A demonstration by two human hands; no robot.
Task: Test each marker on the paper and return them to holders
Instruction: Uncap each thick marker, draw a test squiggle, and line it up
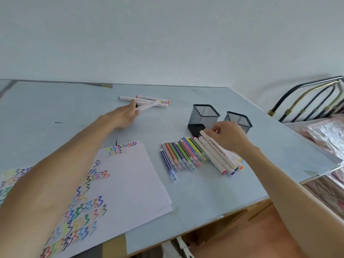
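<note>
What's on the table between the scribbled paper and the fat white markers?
In the head view, a row of thin colored pens lies between the paper and the fat white markers, side by side on the table.

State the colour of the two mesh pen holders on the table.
Both mesh holders are black, seen in the head view.

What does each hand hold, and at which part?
Left hand grips a white marker at its near end. Right hand pinches another white marker at its far end.
</note>
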